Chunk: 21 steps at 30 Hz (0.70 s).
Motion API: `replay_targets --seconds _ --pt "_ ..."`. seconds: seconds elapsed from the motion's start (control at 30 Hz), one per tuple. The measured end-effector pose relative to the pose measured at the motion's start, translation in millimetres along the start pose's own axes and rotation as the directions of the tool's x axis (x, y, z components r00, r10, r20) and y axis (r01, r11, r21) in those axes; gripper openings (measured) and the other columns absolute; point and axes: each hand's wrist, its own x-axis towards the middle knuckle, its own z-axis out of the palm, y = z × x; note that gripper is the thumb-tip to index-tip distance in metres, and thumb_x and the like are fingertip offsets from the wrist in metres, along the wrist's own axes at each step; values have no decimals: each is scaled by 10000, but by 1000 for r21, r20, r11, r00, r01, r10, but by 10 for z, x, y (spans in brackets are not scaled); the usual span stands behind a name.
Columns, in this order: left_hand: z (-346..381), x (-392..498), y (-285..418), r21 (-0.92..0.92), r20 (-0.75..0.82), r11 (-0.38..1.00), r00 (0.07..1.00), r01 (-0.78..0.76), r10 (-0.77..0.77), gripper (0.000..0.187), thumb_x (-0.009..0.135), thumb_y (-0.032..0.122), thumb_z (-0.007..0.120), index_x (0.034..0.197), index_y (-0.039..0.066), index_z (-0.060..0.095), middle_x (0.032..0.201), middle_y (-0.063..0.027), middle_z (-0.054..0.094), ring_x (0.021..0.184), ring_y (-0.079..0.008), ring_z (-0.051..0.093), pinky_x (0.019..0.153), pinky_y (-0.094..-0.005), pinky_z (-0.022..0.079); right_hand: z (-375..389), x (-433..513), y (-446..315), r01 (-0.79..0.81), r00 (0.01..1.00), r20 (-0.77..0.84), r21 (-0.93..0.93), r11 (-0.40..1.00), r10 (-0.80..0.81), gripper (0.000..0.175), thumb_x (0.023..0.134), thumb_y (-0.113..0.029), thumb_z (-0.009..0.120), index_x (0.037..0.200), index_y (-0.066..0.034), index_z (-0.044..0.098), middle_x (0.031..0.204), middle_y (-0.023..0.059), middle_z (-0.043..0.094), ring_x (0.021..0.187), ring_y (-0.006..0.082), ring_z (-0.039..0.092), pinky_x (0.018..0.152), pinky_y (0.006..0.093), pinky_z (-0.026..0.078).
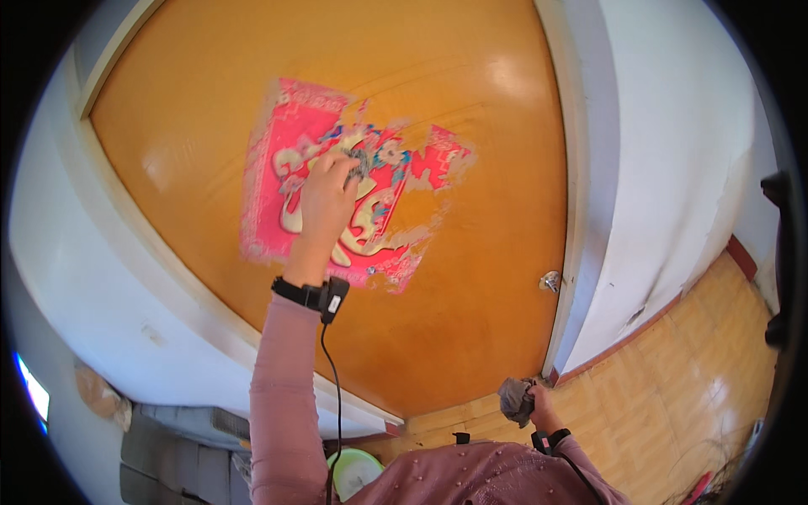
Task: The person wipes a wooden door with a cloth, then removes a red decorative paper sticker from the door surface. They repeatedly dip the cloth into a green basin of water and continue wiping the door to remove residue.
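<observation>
My left hand [328, 197] presses a grey scouring pad [360, 165], perhaps steel wool, against a pink paper poster [264, 211] on an orange-brown wooden door [486, 252]. Cream lettering and flowers decorate the poster, and my hand hides part of its middle. Its edges are ragged, with the right side and top torn away in patches and pale residue left there. Low on the right, away from the door's surface, my right hand [543, 405] grips a crumpled grey cloth [517, 401]. Each wrist wears a black strap with a small device and a cable.
A round metal doorknob [550, 281] sticks out near the door's right edge, beside the white frame [571, 252]. Below stands a green plastic basin [355, 472] with whitish contents. A grey sofa [183, 457] is at lower left. Tan tiles [650, 391] cover the floor.
</observation>
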Motion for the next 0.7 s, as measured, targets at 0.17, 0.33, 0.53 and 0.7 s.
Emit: replay_targets --seconds 0.17,0.33,0.53,0.7 --pt "258 157 276 -50 40 998 999 -31 33 233 753 24 683 982 56 652 1016 -92 601 962 -310 597 801 -405 502 -143 19 43 -37 998 -44 45 998 39 325 769 -60 450 1051 -33 607 944 98 658 863 273 647 820 387 533" --pt "721 315 637 -24 57 996 995 -81 82 246 735 47 713 975 54 658 1000 -104 612 952 -307 603 780 -406 507 -315 40 -28 -37 994 -102 69 997 44 309 766 -81 455 1034 -32 600 936 103 658 851 270 646 801 390 537" --pt "1056 539 878 -112 -83 980 984 -164 155 236 743 50 711 972 76 665 956 -101 612 897 -312 618 749 -402 516 -397 -43 -233 5 996 -85 64 998 1 304 770 -76 441 1023 -27 602 943 104 655 848 266 642 793 393 529" --pt "1153 487 1175 -35 174 994 979 -106 110 205 760 70 698 961 76 660 955 -95 613 859 -314 629 726 -397 516 -447 10 -383 -7 996 -88 122 993 18 287 782 -60 433 1008 -26 607 944 98 657 852 258 640 799 388 525"
